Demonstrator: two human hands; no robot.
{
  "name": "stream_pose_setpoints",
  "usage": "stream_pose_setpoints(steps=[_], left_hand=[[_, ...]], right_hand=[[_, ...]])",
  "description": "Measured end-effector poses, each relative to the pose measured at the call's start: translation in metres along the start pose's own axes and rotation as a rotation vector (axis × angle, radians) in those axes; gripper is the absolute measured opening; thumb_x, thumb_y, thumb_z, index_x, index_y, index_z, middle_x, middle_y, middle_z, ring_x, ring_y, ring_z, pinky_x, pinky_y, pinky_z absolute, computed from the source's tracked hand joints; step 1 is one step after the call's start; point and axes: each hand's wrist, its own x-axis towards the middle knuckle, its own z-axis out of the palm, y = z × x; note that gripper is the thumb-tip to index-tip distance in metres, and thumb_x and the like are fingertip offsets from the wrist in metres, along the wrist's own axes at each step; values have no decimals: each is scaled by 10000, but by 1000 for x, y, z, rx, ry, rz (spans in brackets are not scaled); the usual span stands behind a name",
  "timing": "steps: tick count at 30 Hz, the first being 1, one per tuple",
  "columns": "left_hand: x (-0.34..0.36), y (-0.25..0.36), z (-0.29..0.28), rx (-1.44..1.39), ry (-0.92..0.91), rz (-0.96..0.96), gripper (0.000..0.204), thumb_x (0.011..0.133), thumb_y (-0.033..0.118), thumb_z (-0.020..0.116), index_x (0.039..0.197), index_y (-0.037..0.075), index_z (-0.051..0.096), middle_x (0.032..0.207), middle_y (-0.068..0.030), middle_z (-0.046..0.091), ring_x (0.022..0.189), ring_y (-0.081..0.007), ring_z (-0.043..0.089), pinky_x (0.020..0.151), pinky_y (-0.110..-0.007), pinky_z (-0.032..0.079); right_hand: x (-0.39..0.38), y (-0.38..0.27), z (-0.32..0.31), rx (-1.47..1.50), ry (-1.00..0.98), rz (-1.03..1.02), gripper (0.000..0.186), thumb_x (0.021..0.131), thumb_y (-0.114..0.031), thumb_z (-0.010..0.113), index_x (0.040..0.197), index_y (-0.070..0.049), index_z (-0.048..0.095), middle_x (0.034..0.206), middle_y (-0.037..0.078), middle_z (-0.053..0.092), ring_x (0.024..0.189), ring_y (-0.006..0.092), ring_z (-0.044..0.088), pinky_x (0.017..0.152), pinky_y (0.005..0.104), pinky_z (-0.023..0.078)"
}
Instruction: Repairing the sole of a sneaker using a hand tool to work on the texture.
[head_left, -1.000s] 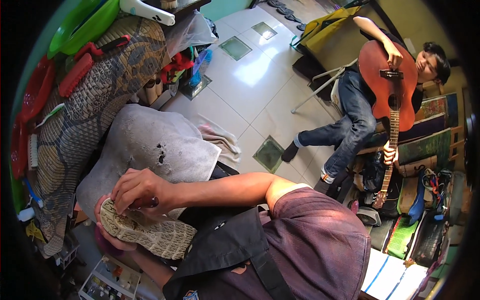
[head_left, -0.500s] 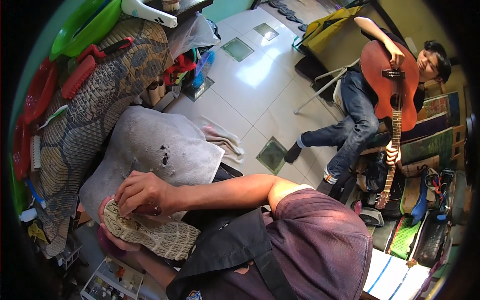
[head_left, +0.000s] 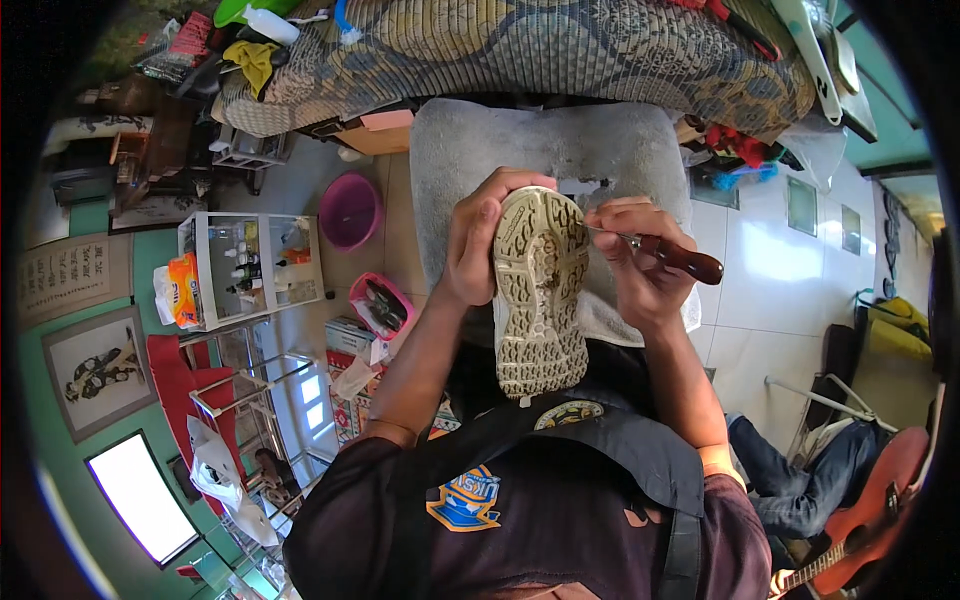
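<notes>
A shoe (head_left: 541, 310) is held sole up in front of my chest, its cream tread patterned and dirty in the grooves. Along its left side and toe, my left hand (head_left: 473, 243) is wrapped round it. My right hand (head_left: 640, 270) grips an awl (head_left: 690, 262) with a glossy reddish-brown handle and a thin metal shaft. That shaft points left at the sole's right edge near the toe; whether the tip touches or enters it, I cannot tell. Under and beyond the shoe spreads a worn grey cloth (head_left: 460, 150) with holes.
Beyond the cloth stands a surface with a patterned cover (head_left: 520, 65). To the left are a purple basin (head_left: 351, 212), a pink container (head_left: 383, 307) and a glass-sided cabinet (head_left: 250, 262). At the lower right, a seated person in jeans (head_left: 800, 475) has a guitar (head_left: 880, 510).
My view has swung round to the right, so the guitar player now sits at the lower right. The shoe's toe now points away from me, and the awl's handle has come into clear sight.
</notes>
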Motion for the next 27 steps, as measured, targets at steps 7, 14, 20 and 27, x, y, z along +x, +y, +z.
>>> stream_pose_setpoints(steps=[7, 14, 20, 27], left_hand=[[-1, -3, -3, 35, 1, 14, 647, 1135, 419, 284, 1249, -98, 654, 1077, -182, 713, 937, -230, 713, 853, -351, 538], [-1, -2, -7, 90, -72, -11, 718, 1118, 467, 264, 1309, -134, 609, 1183, -199, 697, 1022, -232, 715, 900, -336, 562], [-1, -3, -10, 96, -85, -8, 707, 1119, 454, 262, 1306, -131, 612, 1188, -200, 696, 1036, -231, 712, 906, -333, 559], [-1, -2, -9, 123, -73, -6, 700, 1120, 451, 253, 1308, -116, 617, 1186, -194, 699, 1035, -228, 712, 911, -331, 558]], right_hand=[[2, 2, -1, -73, -26, 26, 147, 877, 82, 780, 996, 27, 713, 976, 154, 771, 931, 278, 740, 858, 376, 583], [6, -4, 2, -29, -23, 51, 158, 856, 108, 774, 977, 27, 712, 968, 147, 767, 935, 282, 741, 856, 378, 587], [8, -6, 1, -162, -74, -32, 194, 821, 127, 778, 972, 18, 725, 965, 134, 769, 952, 279, 745, 851, 365, 591], [11, -8, 1, -166, -89, -27, 230, 781, 143, 772, 971, 20, 732, 964, 129, 766, 958, 283, 749, 832, 366, 596]])
